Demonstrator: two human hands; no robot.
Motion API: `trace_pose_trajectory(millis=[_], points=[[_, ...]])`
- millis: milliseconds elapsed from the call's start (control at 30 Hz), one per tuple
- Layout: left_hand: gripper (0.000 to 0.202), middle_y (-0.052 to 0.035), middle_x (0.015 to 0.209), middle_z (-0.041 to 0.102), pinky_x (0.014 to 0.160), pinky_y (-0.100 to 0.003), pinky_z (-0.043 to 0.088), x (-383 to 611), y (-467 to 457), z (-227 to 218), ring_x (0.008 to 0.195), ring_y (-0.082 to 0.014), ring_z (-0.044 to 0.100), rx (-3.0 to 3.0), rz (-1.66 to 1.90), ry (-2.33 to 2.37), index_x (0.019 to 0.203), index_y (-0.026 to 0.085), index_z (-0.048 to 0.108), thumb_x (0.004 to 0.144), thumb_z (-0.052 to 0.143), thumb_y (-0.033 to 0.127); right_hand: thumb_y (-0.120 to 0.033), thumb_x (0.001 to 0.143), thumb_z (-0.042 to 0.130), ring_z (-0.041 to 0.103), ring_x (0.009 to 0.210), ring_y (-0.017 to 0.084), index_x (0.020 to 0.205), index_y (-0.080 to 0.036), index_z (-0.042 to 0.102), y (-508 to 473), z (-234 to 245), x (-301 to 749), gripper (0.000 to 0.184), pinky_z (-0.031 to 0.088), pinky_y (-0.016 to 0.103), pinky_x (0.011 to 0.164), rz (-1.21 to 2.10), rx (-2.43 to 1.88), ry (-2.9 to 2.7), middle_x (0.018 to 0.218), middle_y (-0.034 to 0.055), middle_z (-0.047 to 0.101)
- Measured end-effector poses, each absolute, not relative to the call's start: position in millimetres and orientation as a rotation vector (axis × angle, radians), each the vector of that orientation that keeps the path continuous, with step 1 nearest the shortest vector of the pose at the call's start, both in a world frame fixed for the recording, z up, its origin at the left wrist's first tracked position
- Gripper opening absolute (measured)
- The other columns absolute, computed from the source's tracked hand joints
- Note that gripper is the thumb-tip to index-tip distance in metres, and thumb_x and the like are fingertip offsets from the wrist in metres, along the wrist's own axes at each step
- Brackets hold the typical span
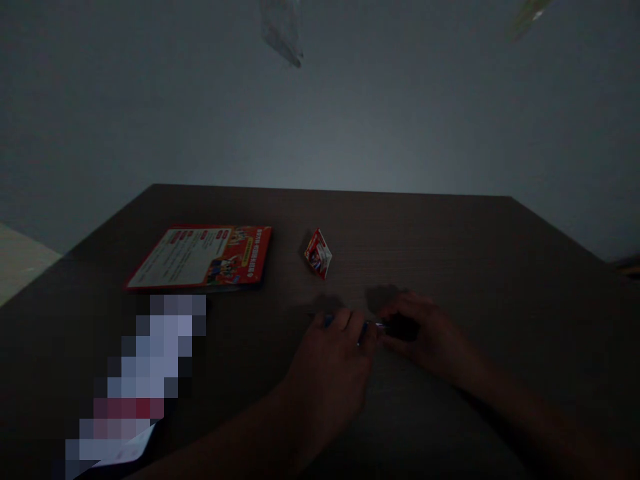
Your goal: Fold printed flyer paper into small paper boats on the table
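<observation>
In the dim light, my left hand (337, 357) is low over the middle of the table, its fingers curled around a small blue and whitish item (363, 330). Most of that item is hidden by the fingers, so its kind cannot be made out. My right hand (425, 330) is just to the right, with thumb and fingertips closed in at the item's pale end. Beyond the hands, a small folded red and white card (319, 254) stands on the table.
A red and white printed booklet or flat pack (200, 259) lies at the left of the dark wooden table (400, 233). A bright, pixelated phone-like object (150, 373) lies in front of it. Behind the table is a pale wall (400, 100), with a clear plastic bag (281, 30) hanging above.
</observation>
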State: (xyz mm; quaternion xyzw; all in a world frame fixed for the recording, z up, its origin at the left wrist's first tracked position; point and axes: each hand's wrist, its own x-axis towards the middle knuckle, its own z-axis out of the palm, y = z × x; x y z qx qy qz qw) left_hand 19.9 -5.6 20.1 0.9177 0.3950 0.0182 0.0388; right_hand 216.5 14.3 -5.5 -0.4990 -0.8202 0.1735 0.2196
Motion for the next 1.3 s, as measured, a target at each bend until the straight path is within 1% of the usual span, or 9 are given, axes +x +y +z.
trace_pose_trajectory(millis=[133, 267, 400, 633, 767, 900, 1100, 1300], points=[[0.038, -0.0105, 0.103, 0.055, 0.078, -0.041, 0.045, 19.2, -6.5, 19.4, 0.095, -0.0246, 0.049, 2.826, 0.059, 1.203, 0.122, 0.016, 0.050, 0.085, 0.045, 0.020, -0.019, 0.071, 0.072, 0.059, 0.083, 0.021, 0.087, -0.022, 0.059, 13.8, -5.8, 214.7, 0.020, 0.043, 0.037, 0.075, 0.456, -1.395, -2.253, 0.086, 0.0024, 0.065], [0.035, -0.0090, 0.101, 0.054, 0.078, -0.043, 0.046, 18.1, -6.6, 17.5, 0.094, -0.0251, 0.049, 2.840, 0.098, 1.200, 0.119, 0.017, 0.052, 0.085, 0.044, 0.018, -0.019, 0.070, 0.072, 0.059, 0.083, 0.021, 0.090, -0.022, 0.060, 14.7, -5.0, 214.6, 0.023, 0.044, 0.037, 0.074, 0.488, -1.418, -2.256, 0.087, 0.0025, 0.065], [0.037, -0.0096, 0.103, 0.055, 0.079, -0.045, 0.047, 17.2, -6.2, 16.1, 0.095, -0.0258, 0.049, 2.844, 0.097, 1.192, 0.121, 0.017, 0.050, 0.085, 0.043, 0.017, -0.020, 0.070, 0.073, 0.060, 0.084, 0.021, 0.092, -0.022, 0.060, 15.5, -4.2, 215.7, 0.025, 0.045, 0.038, 0.075, 0.512, -1.420, -2.262, 0.088, 0.0020, 0.066], [0.038, -0.0093, 0.105, 0.055, 0.080, -0.047, 0.046, 16.3, -6.7, 14.9, 0.096, -0.0264, 0.049, 2.826, 0.090, 1.179, 0.123, 0.017, 0.050, 0.086, 0.042, 0.018, -0.023, 0.071, 0.073, 0.064, 0.082, 0.019, 0.092, -0.022, 0.062, 17.3, -5.1, 218.7, 0.023, 0.050, 0.034, 0.074, 0.582, -1.442, -2.178, 0.089, 0.0016, 0.068], [0.038, -0.0085, 0.105, 0.054, 0.077, -0.046, 0.047, 16.3, -7.1, 13.8, 0.096, -0.0257, 0.049, 2.825, 0.107, 1.193, 0.125, 0.018, 0.048, 0.087, 0.041, 0.019, -0.025, 0.072, 0.073, 0.065, 0.081, 0.019, 0.091, -0.022, 0.063, 18.7, -6.4, 220.8, 0.022, 0.051, 0.032, 0.072, 0.631, -1.467, -2.143, 0.087, 0.0013, 0.069], [0.041, -0.0088, 0.106, 0.055, 0.078, -0.044, 0.046, 15.3, -6.8, 12.7, 0.096, -0.0254, 0.049, 2.832, 0.082, 1.168, 0.127, 0.018, 0.046, 0.085, 0.045, 0.021, -0.031, 0.073, 0.071, 0.066, 0.080, 0.019, 0.089, -0.022, 0.065, 19.7, -5.2, 223.4, 0.019, 0.051, 0.030, 0.072, 0.708, -1.495, -2.101, 0.086, 0.0011, 0.070], [0.040, -0.0088, 0.104, 0.055, 0.075, -0.043, 0.047, 14.1, -7.1, 12.9, 0.093, -0.0252, 0.049, 2.837, 0.098, 1.172, 0.126, 0.019, 0.047, 0.085, 0.043, 0.020, -0.024, 0.077, 0.064, 0.066, 0.083, 0.018, 0.087, -0.022, 0.065, 21.3, -2.2, 228.2, 0.010, 0.051, 0.030, 0.075, 0.849, -1.540, -2.034, 0.090, 0.0008, 0.070], [0.040, -0.0089, 0.103, 0.055, 0.076, -0.044, 0.047, 13.9, -7.6, 13.7, 0.093, -0.0252, 0.049, 2.837, 0.109, 1.176, 0.125, 0.018, 0.048, 0.085, 0.042, 0.018, -0.023, 0.079, 0.059, 0.065, 0.087, 0.018, 0.092, -0.022, 0.063, 19.8, -4.1, 230.7, 0.013, 0.050, 0.032, 0.080, 0.872, -1.459, -2.028, 0.093, 0.0020, 0.069]])
